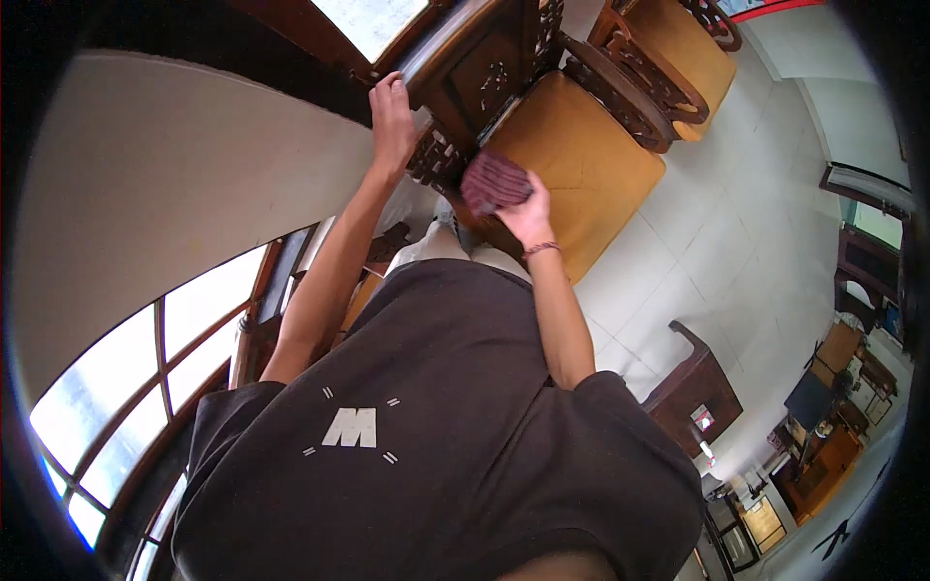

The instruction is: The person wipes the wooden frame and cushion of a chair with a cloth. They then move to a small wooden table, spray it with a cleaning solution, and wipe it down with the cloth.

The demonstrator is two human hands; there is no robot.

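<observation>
My right hand [526, 213] holds a crumpled maroon striped cloth [495, 181], somewhat blurred. Hand and cloth are over the near left part of a mustard-yellow seat cushion [581, 160]; whether the cloth touches the chair is unclear. The cushion belongs to a carved dark wooden chair with an openwork armrest [617, 91]. Up at the near end of the chair's back [483, 80], my left hand [394, 120] curls its fingers over the end of the pale-shining top rail [454, 33]. Part of its grip is hidden behind the hand.
A second carved chair [672, 51] stands beyond the first. Windows [145, 392] and a pale wall [189, 160] are close on my left. A small dark wooden table [697, 392] stands on the white tiled floor [726, 240] to my right. Cluttered furniture [835, 428] lines the far right.
</observation>
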